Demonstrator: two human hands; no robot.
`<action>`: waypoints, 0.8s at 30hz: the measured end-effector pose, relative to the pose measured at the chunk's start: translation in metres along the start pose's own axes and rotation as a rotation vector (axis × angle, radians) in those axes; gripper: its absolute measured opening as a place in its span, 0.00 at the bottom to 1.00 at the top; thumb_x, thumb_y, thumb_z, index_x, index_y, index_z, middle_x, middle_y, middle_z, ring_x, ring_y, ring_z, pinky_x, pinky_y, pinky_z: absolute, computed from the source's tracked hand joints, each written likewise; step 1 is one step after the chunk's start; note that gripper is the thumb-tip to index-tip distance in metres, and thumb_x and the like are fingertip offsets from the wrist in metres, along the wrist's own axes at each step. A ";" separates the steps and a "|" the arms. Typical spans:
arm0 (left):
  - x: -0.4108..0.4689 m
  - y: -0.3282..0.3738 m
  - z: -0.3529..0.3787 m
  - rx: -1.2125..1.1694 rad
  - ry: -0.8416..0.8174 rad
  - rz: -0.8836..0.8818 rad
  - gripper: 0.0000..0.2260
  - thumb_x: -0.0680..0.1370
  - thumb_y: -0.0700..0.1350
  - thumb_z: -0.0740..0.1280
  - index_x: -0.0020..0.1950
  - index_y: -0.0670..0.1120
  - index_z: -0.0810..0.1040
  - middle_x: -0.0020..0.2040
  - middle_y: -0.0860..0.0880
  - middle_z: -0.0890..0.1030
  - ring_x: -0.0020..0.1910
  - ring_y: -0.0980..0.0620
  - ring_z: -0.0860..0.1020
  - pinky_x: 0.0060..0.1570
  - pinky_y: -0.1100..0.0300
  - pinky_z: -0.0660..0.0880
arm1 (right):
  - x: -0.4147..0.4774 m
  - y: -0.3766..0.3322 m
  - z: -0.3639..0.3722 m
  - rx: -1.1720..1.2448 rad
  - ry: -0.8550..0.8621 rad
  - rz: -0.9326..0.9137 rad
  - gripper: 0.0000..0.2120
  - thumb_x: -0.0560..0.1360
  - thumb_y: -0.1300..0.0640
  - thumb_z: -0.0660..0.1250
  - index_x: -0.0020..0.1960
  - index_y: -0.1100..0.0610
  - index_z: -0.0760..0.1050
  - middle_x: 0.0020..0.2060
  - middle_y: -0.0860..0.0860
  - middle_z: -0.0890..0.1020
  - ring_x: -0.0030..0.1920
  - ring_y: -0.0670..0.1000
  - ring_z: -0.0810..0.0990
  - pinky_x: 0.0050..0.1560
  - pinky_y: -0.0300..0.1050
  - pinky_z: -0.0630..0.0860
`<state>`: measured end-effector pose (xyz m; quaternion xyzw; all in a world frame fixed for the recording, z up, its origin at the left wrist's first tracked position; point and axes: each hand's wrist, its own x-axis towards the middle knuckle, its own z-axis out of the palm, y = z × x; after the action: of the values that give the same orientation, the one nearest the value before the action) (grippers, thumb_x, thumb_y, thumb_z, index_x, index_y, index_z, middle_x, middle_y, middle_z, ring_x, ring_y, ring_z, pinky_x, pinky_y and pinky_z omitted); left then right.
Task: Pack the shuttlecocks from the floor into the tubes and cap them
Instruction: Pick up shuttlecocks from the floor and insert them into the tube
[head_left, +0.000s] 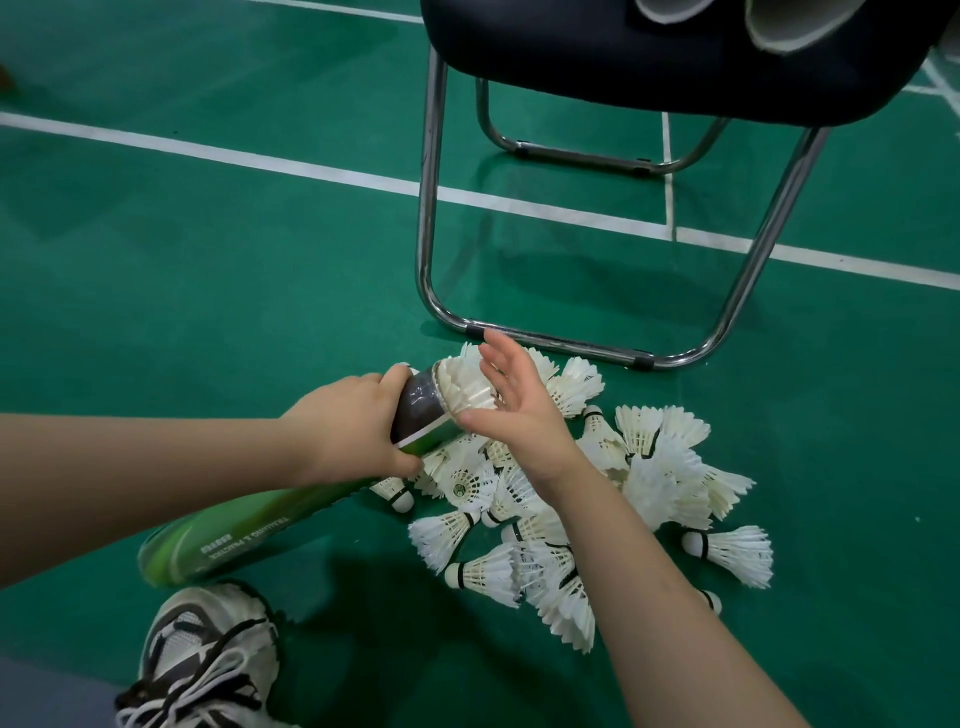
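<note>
With the left hand (353, 426) wrapped round the green tube (291, 499), tilted above the pile of shuttlecocks (571, 519) on the floor (208, 260), the open right hand (511, 400) should press the protruding feathers (465, 387) in squarely with its palm, gently, lest they crumple.

A dark chair (675, 57) (chrome legs) stands beside a sneaker (208, 660).

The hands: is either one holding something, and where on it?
The left hand grips the green tube near its open end. The right hand is open, palm against the shuttlecock sticking out there.
</note>
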<state>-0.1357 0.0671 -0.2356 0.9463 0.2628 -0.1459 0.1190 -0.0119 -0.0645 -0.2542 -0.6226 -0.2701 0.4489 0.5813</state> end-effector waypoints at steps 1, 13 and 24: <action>0.001 0.000 0.000 -0.007 0.002 -0.006 0.26 0.65 0.62 0.69 0.52 0.51 0.61 0.44 0.51 0.74 0.42 0.50 0.74 0.42 0.55 0.74 | 0.000 0.001 0.000 -0.048 0.035 0.001 0.31 0.68 0.64 0.72 0.66 0.47 0.65 0.67 0.45 0.69 0.68 0.44 0.66 0.69 0.52 0.65; 0.000 -0.008 -0.002 -0.009 -0.002 -0.038 0.27 0.66 0.62 0.69 0.55 0.50 0.62 0.45 0.50 0.74 0.42 0.50 0.74 0.41 0.54 0.74 | 0.001 0.008 -0.003 -0.099 0.252 -0.150 0.10 0.76 0.62 0.65 0.41 0.48 0.78 0.39 0.42 0.80 0.38 0.34 0.76 0.43 0.28 0.73; 0.000 -0.005 -0.004 -0.010 0.005 -0.028 0.27 0.67 0.62 0.69 0.56 0.50 0.62 0.46 0.50 0.75 0.42 0.50 0.74 0.39 0.56 0.73 | 0.004 0.011 -0.011 0.024 0.471 -0.122 0.07 0.76 0.59 0.65 0.42 0.51 0.78 0.38 0.44 0.81 0.37 0.37 0.78 0.39 0.29 0.74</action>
<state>-0.1371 0.0725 -0.2330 0.9422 0.2771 -0.1439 0.1211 -0.0027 -0.0682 -0.2671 -0.6857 -0.1589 0.2583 0.6616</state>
